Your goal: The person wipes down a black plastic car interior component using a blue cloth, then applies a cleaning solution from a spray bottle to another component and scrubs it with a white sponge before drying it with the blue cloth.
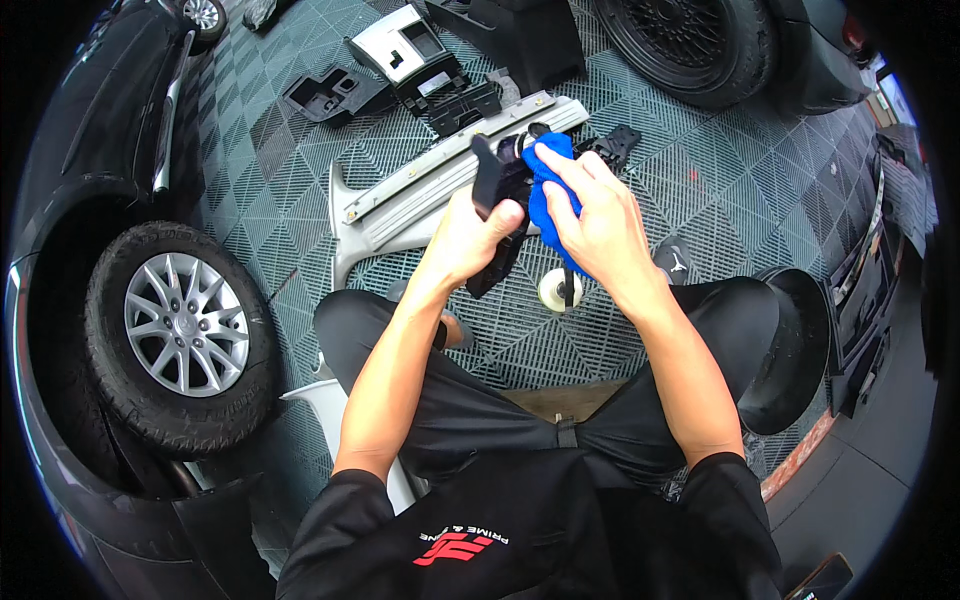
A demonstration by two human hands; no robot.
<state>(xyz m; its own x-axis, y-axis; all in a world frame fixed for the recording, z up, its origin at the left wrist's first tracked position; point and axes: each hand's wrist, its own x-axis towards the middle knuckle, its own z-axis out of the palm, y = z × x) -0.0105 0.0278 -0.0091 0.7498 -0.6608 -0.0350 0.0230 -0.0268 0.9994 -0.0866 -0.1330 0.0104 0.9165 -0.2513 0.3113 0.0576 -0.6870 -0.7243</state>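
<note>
My left hand [472, 232] grips a dark car trim part [504, 251], its thumb pressed over the near side. The part is glossy in places, and its exact kind is hard to tell. In my right hand [600, 214] is a bright blue cloth [555, 202], held against the right side of that part with the fingers spread over it. Below the cloth, on the floor between my feet, stands a whitish round container [559, 291] with a dark strip across it. A long grey plastic trim panel [405, 187] lies on the floor just beyond my hands.
Farther out lie a centre console piece [405, 45], a black plastic tray [337, 94] and a black panel [532, 37]. A car wheel [184, 330] stands close on the left, another wheel [690, 45] at the upper right. By my right knee is a black bucket [795, 352].
</note>
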